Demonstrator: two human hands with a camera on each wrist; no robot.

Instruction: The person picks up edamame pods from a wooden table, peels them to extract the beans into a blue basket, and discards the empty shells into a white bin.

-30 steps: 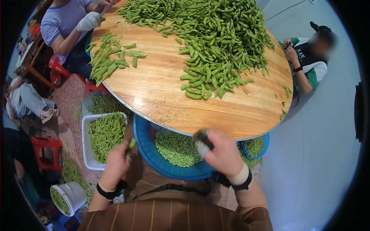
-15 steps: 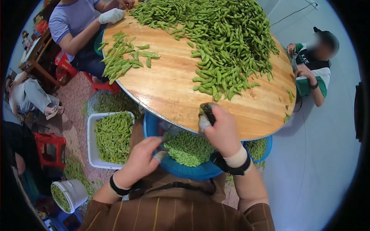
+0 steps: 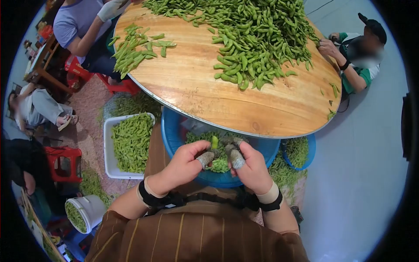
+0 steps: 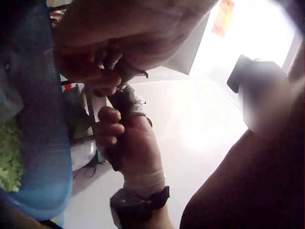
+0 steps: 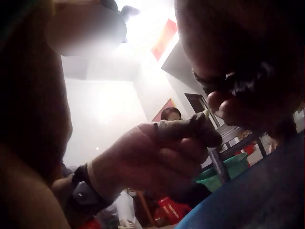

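Over the blue tub (image 3: 174,137), both hands meet just below the table edge. In the head view my left hand (image 3: 182,165) pinches a green edamame pod (image 3: 214,141) between thumb and fingers, its end standing up. My right hand (image 3: 255,171) has its fingers curled close beside the pod; whether they grip it I cannot tell. Grey worn covers wrap the thumbs and some fingers of both hands. Shelled green beans (image 3: 220,166) lie in the tub under the hands. Both wrist views are dark; the right wrist view has the left hand (image 5: 143,160) with fingertips close to the other hand's.
A round wooden table (image 3: 187,87) bears a large heap of edamame pods (image 3: 262,35) and a smaller pile (image 3: 135,48). On the floor stand a white basin (image 3: 107,153) of pods and a white bucket (image 3: 93,212). People sit left and right; a red stool (image 3: 65,163) stands left.
My left hand has moved right, over the tub, to meet the right hand. My right hand has come down from the table edge. The view has shifted, so the table sits higher.
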